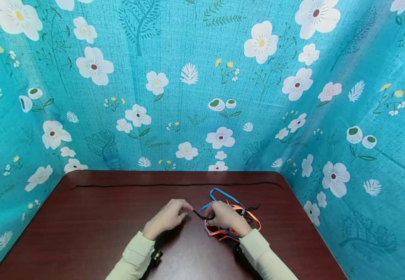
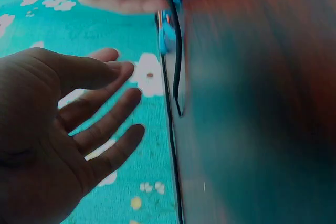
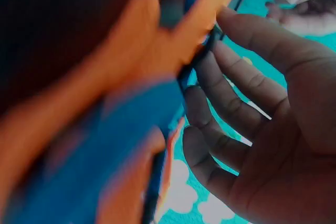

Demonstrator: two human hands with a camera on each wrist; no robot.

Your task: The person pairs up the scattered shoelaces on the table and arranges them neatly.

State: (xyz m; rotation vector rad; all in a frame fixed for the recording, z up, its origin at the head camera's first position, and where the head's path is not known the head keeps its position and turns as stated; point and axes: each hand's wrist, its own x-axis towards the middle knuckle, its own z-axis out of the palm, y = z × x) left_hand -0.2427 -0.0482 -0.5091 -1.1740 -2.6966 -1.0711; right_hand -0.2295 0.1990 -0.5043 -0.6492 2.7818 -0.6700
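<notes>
My right hand (image 1: 226, 216) pinches a black shoelace (image 1: 198, 214) between thumb and fingers, beside a tangle of laces. The short free end of that lace (image 2: 178, 61) points toward my left hand (image 1: 167, 216). In the left wrist view, the left hand's fingers are spread and loosely bent, apart from the lace. Under and around my right hand lie an orange shoelace (image 1: 255, 218) and a blue shoelace (image 1: 225, 191), looped over each other with black lace among them. The right hand covers part of the tangle.
Another black shoelace (image 1: 146, 185) lies stretched out nearly straight along the far edge of the dark red-brown table (image 1: 83, 225). Blue flowered cloth (image 1: 174, 128) hangs behind the table and at both sides.
</notes>
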